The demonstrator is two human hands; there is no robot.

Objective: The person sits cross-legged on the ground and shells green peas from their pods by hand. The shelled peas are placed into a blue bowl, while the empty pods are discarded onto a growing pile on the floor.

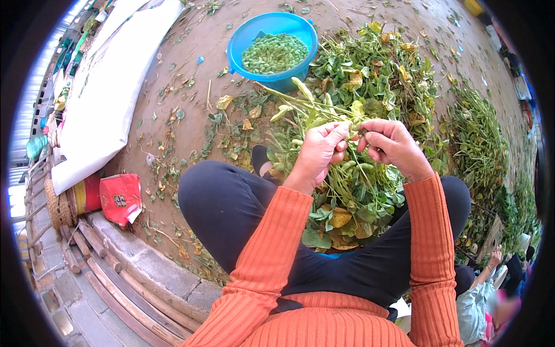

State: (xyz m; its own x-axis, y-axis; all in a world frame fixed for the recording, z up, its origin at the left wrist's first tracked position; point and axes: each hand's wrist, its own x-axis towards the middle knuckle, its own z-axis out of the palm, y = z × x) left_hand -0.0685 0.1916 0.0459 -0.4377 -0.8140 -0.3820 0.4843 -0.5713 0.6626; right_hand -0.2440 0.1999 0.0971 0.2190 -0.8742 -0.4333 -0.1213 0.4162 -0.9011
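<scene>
Both my hands meet over my lap on a leafy soybean stalk (321,106) hung with green pods. My left hand (323,149) grips the stalk between thumb and fingers. Just to the right, my right hand (392,145) pinches at the same stalk, its thumb and forefinger closed; whether a pod sits between them is hidden. Under my hands lies a bunch of soybean plants (360,186) with green and yellowing leaves, between my bent knees. Beyond the stalk stands a blue plastic tub (236,50) partly filled with green pods (275,54).
A large heap of soybean plants (377,73) lies right of the tub, and another pile (477,134) farther right. At left are a white sheet (108,78), a red bag (121,197) and wooden poles (134,299). Another person's sleeve (475,303) shows at lower right.
</scene>
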